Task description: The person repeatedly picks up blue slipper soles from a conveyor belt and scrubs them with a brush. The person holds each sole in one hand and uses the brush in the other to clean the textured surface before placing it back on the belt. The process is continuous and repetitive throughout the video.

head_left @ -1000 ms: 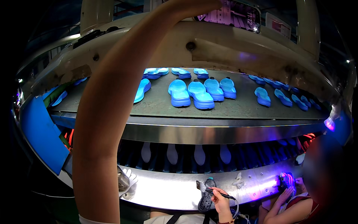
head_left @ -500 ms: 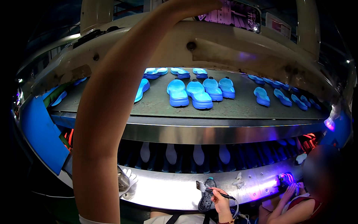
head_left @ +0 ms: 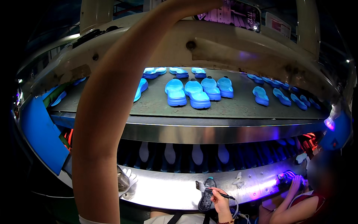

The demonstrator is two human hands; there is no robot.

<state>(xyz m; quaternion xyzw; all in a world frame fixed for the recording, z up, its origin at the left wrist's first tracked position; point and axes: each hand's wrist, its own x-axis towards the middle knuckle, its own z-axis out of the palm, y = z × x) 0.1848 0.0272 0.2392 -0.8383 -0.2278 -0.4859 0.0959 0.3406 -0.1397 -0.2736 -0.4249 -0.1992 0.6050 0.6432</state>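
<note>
My right hand (head_left: 220, 200) is closed around a brush (head_left: 216, 191) with a flat head and a thin tube running from its handle. The brush head lies over a dark grey shoe part with small holes (head_left: 206, 202), which rests on the metal ledge. My left arm rises across the picture, and my left hand (head_left: 205, 5) is at the top edge beside a phone (head_left: 231, 16) with a lit screen. Its fingers are dark and partly cut off, so I cannot make out whether they touch the phone.
Several blue soles (head_left: 197, 95) lie on the upper green belt (head_left: 156, 108). Pale sole shapes (head_left: 197, 154) stand on the dark lower level. A white glove (head_left: 130, 179) lies left on the ledge (head_left: 160, 190). At right a co-worker's hands (head_left: 295, 183) hold a shoe (head_left: 286, 178).
The blue soles and the pale shapes below have shifted slightly left. The co-worker's hands and head have moved a little. My hands stay almost where they were.
</note>
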